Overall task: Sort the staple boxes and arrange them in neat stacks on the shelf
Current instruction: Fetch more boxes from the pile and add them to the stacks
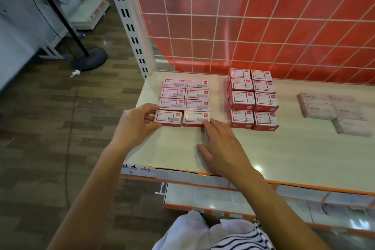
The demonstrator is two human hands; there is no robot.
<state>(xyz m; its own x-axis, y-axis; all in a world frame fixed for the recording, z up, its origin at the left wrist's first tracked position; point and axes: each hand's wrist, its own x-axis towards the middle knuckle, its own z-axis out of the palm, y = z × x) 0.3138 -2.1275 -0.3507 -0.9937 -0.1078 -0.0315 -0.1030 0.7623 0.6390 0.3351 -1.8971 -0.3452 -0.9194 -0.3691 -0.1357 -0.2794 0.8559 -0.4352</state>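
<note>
Boxes of staples, small red-and-white cardboard ones [185,100], lie in a tidy two-by-four block at the left end of the glossy cream shelf [284,152]. The left hand [135,124] pinches the front-left box [168,118] between thumb and fingers, closed on its near corner. The right hand [221,146] lies flat and open on the shelf — its fingertips touch the front-right box [195,119]. To the right stands a taller block of red staple boxes [252,98], and farther right a group of pale pink boxes [332,110] — well apart.
</note>
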